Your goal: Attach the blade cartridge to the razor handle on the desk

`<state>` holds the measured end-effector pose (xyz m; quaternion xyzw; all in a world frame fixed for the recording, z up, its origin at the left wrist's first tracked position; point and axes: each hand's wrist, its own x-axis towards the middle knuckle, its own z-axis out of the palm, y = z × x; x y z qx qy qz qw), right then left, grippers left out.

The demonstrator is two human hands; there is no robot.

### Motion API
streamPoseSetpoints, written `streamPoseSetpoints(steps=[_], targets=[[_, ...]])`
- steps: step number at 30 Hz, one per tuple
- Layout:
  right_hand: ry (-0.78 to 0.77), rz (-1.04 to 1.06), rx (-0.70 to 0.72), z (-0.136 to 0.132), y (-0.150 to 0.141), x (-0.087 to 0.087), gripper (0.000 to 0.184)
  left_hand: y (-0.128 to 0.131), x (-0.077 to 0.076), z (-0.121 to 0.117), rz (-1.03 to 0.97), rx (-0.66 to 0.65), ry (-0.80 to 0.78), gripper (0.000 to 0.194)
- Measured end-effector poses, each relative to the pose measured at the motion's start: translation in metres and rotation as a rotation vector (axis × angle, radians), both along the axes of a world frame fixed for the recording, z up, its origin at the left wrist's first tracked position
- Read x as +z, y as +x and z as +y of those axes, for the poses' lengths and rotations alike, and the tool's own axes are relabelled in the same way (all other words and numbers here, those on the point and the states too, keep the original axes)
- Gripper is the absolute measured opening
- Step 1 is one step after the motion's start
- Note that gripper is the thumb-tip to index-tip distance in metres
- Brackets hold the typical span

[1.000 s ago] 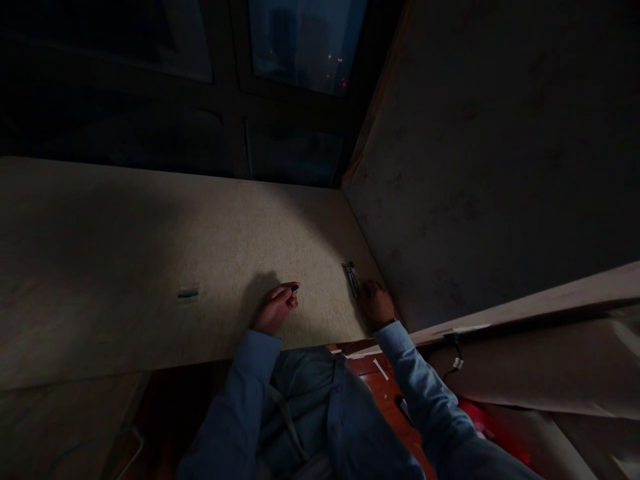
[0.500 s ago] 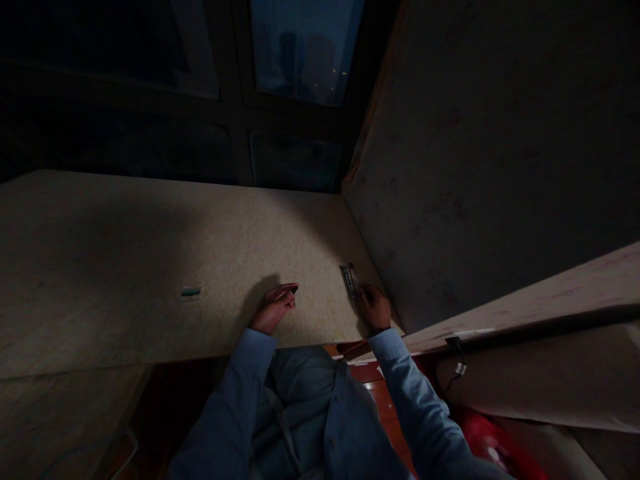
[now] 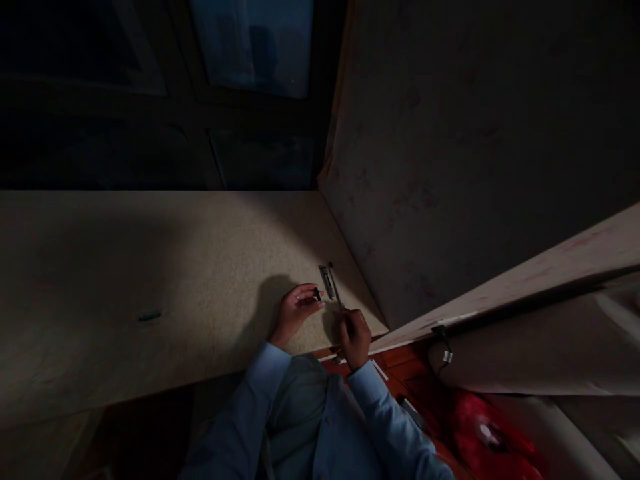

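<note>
the left hand (image 3: 296,312) is partly curled over the ledge (image 3: 210,280), its thumb and fingertips closed on a small black piece (image 3: 317,295). the right hand (image 3: 355,335), near the ledge's front edge, is closed in a loose fist round the near end of a thin rod (image 3: 335,283); the rod's dark tip points toward the window (image 3: 255,50). a slim dark case (image 3: 327,282) lies on the ledge between the black piece and the rod, close to both. well off to the left lies a green strip (image 3: 150,317). the patterned wall (image 3: 425,167) rises on the right.
</note>
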<state>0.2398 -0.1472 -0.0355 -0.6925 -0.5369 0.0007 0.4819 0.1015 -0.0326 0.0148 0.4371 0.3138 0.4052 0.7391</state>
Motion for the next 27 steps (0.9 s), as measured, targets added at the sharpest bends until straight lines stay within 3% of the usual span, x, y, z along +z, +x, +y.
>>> streamPoseSetpoints(steps=[5,12,17,23,27], targets=[[-0.012,-0.202,0.076,-0.001,0.002,-0.007,0.019,0.049,0.003,0.005,0.083,-0.074,0.228,0.043],[0.007,-0.363,-0.017,0.003,-0.001,-0.014,0.023,0.099,-0.009,0.009,0.322,-0.270,0.569,0.036],[0.023,-0.385,-0.021,0.004,-0.001,-0.010,0.025,0.115,-0.012,0.013,0.426,-0.175,0.813,0.020],[0.045,-0.400,-0.010,0.003,0.000,-0.009,0.029,0.119,-0.017,0.020,0.482,-0.170,0.836,0.024],[0.025,-0.416,-0.008,0.002,0.001,-0.010,0.030,0.120,-0.020,0.023,0.605,-0.180,0.942,0.024]])
